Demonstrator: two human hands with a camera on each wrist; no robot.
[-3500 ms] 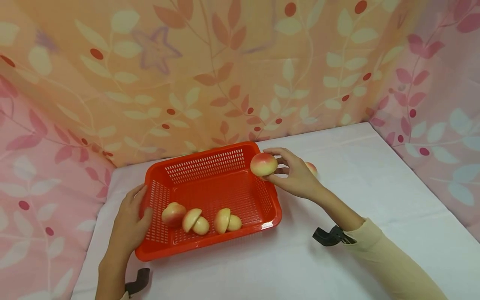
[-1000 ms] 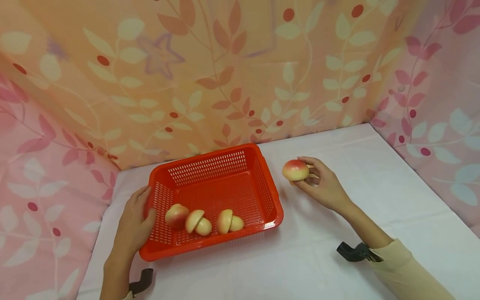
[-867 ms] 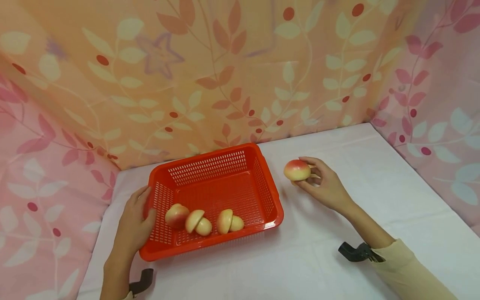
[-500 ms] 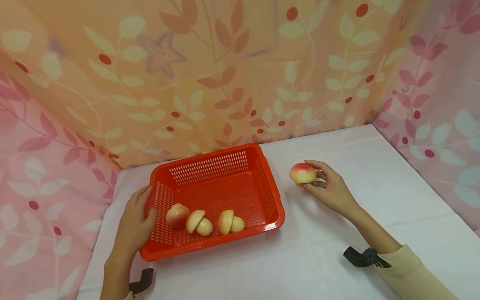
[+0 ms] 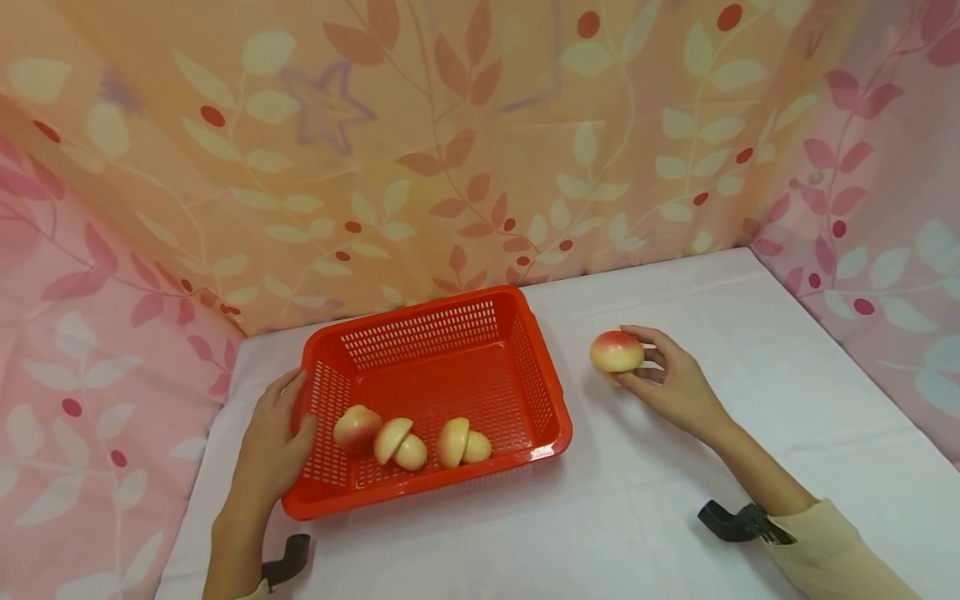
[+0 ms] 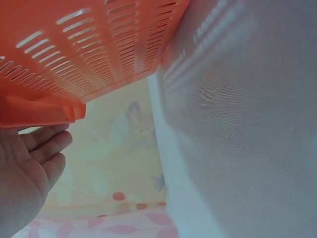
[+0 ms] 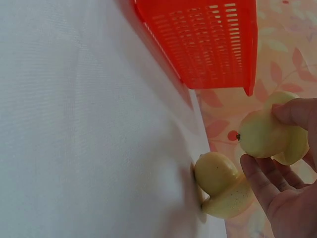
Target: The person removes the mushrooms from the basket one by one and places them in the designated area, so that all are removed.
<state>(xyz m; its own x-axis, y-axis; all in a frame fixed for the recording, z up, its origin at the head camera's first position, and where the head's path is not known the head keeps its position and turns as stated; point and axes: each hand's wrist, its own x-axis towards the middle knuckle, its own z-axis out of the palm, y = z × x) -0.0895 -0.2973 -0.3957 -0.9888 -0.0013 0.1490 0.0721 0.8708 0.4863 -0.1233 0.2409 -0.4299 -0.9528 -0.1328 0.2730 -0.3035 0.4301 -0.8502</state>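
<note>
My right hand [image 5: 678, 385] holds a toy mushroom [image 5: 617, 351] with a red-and-yellow cap, pinched between thumb and fingers right of the red plastic basket [image 5: 551, 400]. Just under it, a second mushroom [image 7: 223, 186] lies on the table in the right wrist view; the head view mostly hides it. My left hand [image 5: 270, 442] grips the basket's left rim, thumb over the edge and fingers [image 6: 52, 144] along the outside. Inside, near the front wall, sit a mushroom [image 5: 357, 429] with its cap turned sideways, another mushroom [image 5: 401, 444] in the middle, and a third mushroom [image 5: 463, 442] beside it.
A white cloth [image 5: 622, 517] covers the table. Patterned fabric [image 5: 480, 150] hangs along the back and both sides, close behind the basket. Black mounts [image 5: 742, 522] stick out at both wrists.
My right hand has carried its mushroom from over the basket's right rim rightward, down close to the mushroom on the table. The left hand and the mushrooms in the basket have stayed put.
</note>
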